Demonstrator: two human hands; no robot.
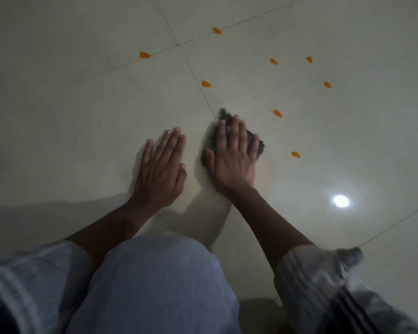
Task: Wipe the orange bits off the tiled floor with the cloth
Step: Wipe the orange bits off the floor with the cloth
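My right hand (232, 155) lies flat, fingers together, pressing a dark cloth (257, 143) onto the pale tiled floor (82, 112); the cloth shows around the fingertips and at the hand's right side. My left hand (162, 165) rests palm-down on the bare floor just left of it, holding nothing. Several orange bits lie beyond and to the right of the cloth: the nearest ones are an orange bit (295, 154) to the right, another orange bit (277, 113) further up, and an orange bit (205, 84) ahead by the grout line.
More orange bits are scattered farther off, near the grout crossing (177, 45) and at the upper right. A bright lamp reflection (341, 201) shines on the tile at the right. My bent knee in blue cloth (159, 280) fills the bottom centre.
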